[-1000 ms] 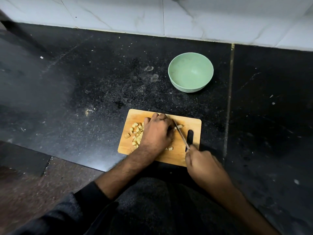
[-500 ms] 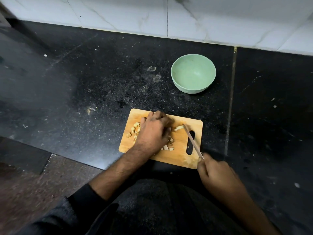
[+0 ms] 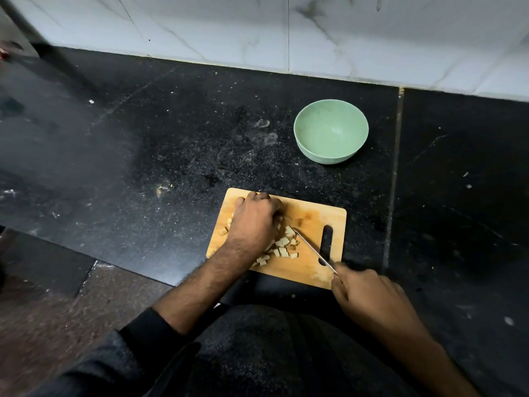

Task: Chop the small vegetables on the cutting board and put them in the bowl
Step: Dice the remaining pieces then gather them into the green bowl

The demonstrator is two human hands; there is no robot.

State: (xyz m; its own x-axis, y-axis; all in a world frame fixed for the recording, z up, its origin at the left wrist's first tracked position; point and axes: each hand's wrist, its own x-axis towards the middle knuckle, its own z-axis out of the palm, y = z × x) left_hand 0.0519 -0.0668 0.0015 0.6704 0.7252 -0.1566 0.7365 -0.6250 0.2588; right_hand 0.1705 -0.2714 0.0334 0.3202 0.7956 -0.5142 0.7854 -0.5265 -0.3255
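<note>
A small wooden cutting board (image 3: 312, 219) lies at the front edge of the black counter. Pale chopped vegetable pieces (image 3: 282, 246) are heaped on its middle, partly under my left hand (image 3: 253, 222). That hand rests on the pile with fingers curled over it; what the fingertips touch is hidden. My right hand (image 3: 369, 299) grips the handle of a thin knife (image 3: 313, 250), off the board's near right corner. The blade slants up-left, its tip at the right side of the pile. A light green bowl (image 3: 330, 154) with nothing in it stands beyond the board.
The black stone counter (image 3: 143, 156) carries specks and crumbs, with a seam (image 3: 396, 167) right of the bowl. A white marble wall (image 3: 286, 30) runs behind. My dark-clothed torso (image 3: 272, 348) is close against the counter's front edge. Brown floor (image 3: 43, 325) shows at lower left.
The knife swung from the board's right edge back inward, so its tip now meets the pile. More cut pieces show to the right of my left hand. The view shifted slightly.
</note>
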